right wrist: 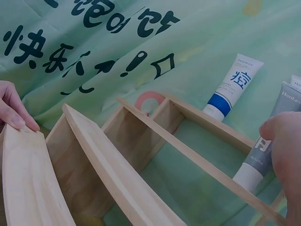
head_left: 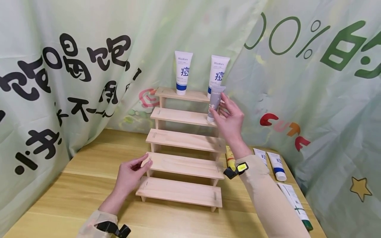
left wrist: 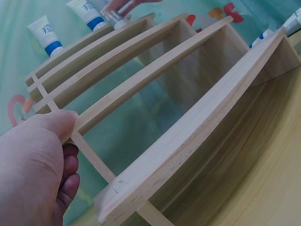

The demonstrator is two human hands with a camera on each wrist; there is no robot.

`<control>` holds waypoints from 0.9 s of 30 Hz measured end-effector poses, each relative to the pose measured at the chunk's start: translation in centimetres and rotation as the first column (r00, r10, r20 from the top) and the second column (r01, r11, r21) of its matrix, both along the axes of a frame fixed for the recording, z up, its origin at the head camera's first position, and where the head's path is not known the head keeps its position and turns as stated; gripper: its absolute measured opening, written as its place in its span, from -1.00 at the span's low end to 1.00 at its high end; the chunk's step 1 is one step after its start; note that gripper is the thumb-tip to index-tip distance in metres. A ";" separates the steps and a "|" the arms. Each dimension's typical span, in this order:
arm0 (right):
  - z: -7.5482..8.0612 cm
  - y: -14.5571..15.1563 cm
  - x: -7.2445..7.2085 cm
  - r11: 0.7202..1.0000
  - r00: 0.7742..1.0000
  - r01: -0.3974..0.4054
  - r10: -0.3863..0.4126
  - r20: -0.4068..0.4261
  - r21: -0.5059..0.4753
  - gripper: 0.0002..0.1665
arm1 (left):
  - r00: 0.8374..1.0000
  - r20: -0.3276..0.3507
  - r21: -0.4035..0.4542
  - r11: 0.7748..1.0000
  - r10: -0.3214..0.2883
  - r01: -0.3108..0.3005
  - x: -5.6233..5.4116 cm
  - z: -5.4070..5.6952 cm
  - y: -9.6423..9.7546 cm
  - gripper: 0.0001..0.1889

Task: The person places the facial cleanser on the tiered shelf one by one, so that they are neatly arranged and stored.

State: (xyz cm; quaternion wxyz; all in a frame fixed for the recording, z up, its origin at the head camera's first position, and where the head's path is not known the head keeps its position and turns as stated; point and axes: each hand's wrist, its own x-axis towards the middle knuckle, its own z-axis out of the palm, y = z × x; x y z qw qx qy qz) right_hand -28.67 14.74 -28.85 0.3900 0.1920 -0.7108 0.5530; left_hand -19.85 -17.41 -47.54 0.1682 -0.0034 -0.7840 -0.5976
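Note:
A stepped wooden rack stands on the table with two white squeeze tubes upright on its top step: the left tube and the right tube, each with a blue band. My right hand holds a grey squeeze tube upright, cap down, at the right end of the second step from the top. In the right wrist view the white cap is right at that step's edge. With thumb above and fingers curled below, my left hand grips the left end of the second step from the bottom.
Right of the rack several tubes lie on the wooden table: a yellow tube partly behind my right arm, white-and-blue tubes and a white tube with a green cap. Printed curtains hang behind and at the sides.

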 end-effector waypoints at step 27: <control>-3.9 9.2 6.8 0.969 0.994 0.072 -0.089 0.064 0.235 -0.60 | 0.999 0.048 0.002 1.000 0.002 -0.002 0.4 0.4 0.2 -0.55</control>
